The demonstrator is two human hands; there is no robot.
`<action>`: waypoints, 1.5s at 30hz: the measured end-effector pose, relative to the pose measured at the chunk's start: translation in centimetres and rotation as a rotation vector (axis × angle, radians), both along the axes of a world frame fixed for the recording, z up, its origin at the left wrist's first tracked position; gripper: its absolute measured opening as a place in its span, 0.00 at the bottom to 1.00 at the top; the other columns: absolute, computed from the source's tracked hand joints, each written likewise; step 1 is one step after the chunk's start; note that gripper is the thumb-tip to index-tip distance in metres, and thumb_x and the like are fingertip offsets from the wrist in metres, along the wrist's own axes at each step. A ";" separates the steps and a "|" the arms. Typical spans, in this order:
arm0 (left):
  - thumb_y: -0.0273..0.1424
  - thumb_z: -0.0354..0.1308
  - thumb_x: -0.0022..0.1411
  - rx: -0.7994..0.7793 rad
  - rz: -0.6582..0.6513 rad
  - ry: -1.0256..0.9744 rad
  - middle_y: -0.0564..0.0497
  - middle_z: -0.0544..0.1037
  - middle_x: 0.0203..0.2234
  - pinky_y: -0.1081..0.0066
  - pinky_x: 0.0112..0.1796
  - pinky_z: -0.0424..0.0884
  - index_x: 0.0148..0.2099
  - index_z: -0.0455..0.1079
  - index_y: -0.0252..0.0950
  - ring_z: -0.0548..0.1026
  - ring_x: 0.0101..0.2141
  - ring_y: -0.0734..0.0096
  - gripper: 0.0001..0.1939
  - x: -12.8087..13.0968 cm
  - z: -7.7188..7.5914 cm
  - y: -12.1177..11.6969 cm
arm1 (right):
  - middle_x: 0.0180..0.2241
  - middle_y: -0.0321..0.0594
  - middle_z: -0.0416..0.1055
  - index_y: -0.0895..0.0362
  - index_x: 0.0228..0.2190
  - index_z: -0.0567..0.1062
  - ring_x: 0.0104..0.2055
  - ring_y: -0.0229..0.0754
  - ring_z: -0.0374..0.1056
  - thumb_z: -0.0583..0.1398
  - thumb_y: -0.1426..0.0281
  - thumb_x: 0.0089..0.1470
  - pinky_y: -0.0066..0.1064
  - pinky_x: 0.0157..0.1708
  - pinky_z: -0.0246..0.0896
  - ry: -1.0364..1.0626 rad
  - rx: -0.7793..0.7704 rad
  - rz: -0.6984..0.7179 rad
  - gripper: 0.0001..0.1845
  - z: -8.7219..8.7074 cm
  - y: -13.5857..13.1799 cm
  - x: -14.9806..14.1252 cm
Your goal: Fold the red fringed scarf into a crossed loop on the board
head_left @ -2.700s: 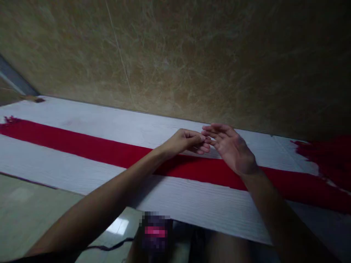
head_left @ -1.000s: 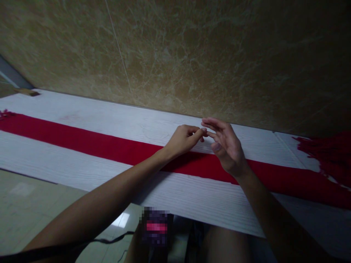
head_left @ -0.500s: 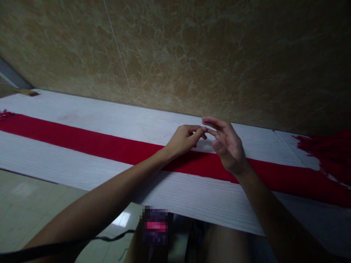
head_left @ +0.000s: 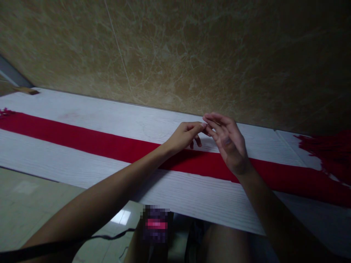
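Thumb and forefinger of my left hand (head_left: 186,137) draw in to a pinch against the fingertips of my right hand (head_left: 231,144), whose fingers are raised and loosely spread, palm turned toward the left. Whether the pinch has hold of more than a fingertip, I cannot tell; any strand there would be too fine to make out.

Below the meeting point, on my side of it, a red cloth (head_left: 90,137) stretches lengthwise along a white table (head_left: 82,168), its long axis running left to right and slanting closer to me at the right. Both my arms cross above it, neither hand plainly the nearer, and neither gripping it. Tassels (head_left: 4,113) mark its left end, well apart from my hands; a heap of red fringe (head_left: 333,151) lies off to the right, on my right hand's side, though where it joins the cloth is unclear. Behind the table rises a marbled wall (head_left: 164,54), a wood block (head_left: 29,90) near its left corner.
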State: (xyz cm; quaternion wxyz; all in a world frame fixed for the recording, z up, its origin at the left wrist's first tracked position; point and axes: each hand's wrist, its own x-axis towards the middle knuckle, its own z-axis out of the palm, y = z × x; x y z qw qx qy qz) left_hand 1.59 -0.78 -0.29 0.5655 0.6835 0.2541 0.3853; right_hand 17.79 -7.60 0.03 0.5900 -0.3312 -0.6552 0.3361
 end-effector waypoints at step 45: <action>0.53 0.51 0.74 0.285 0.100 0.142 0.56 0.67 0.17 0.76 0.23 0.60 0.28 0.65 0.36 0.65 0.19 0.76 0.28 -0.4 0.3 -0.5 | 0.72 0.39 0.60 0.37 0.61 0.69 0.67 0.59 0.66 0.61 0.38 0.58 0.59 0.60 0.71 0.064 -0.006 0.021 0.34 0.3 0.3 0.8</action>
